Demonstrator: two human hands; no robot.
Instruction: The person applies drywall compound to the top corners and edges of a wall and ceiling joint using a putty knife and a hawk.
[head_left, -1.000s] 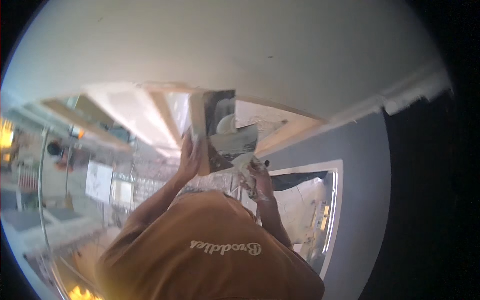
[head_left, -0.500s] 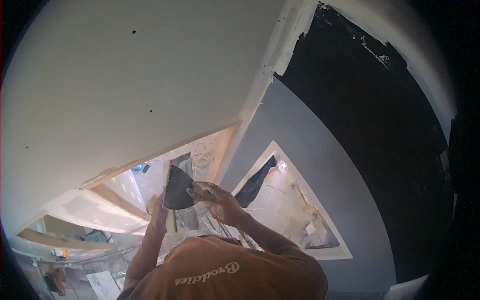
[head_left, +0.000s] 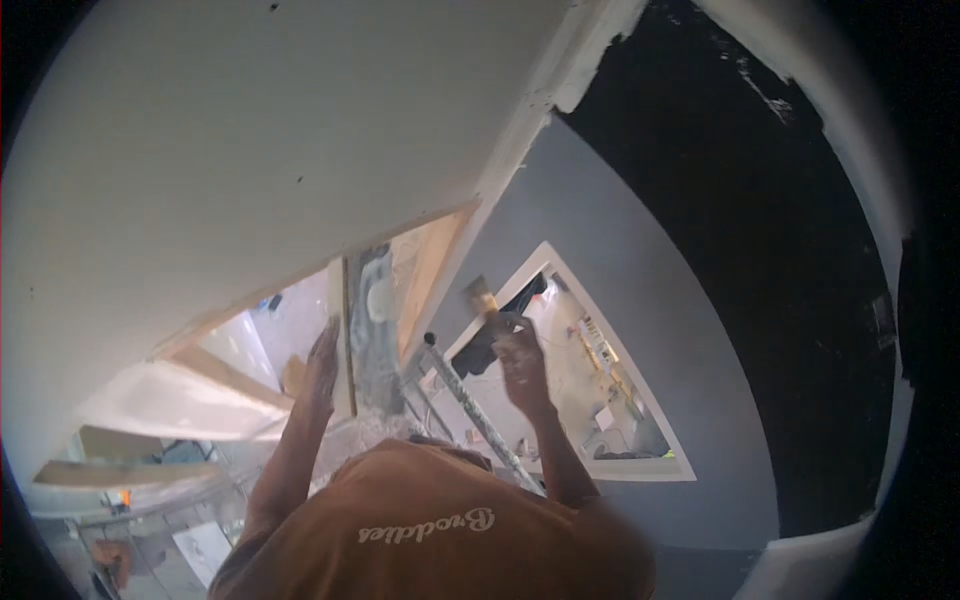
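Scraper (head_left: 481, 296) gripped in the right hand (head_left: 521, 352), mid-frame.
Open room parts its blurred blade from the smeared board (head_left: 372, 345), left of centre; left hand (head_left: 320, 368) along the board's left side, grip unclear; shirt (head_left: 430, 555) cut off below.

Worn on the head, as left one of a side-by-side fisheye pair. Looking down and ahead over the brown shirt (head_left: 430, 560), very near, filling bottom centre of frame. Running out along both forearms (head_left: 290, 450) to left hand (head_left: 322, 365), left of centre, and right hand (head_left: 518, 350), right of centre, both fairly near. Taking in pale panel (head_left: 250, 130) across upper left, grey surface (head_left: 650, 270) right of centre, black surface (head_left: 760, 300) farther right. Seeing through white-framed opening (head_left: 640, 470) right of centre into space farther off. Upright, unmirrored, keeping person's left on frame left. Very wide; bending straight edges toward rim, going black at corners.
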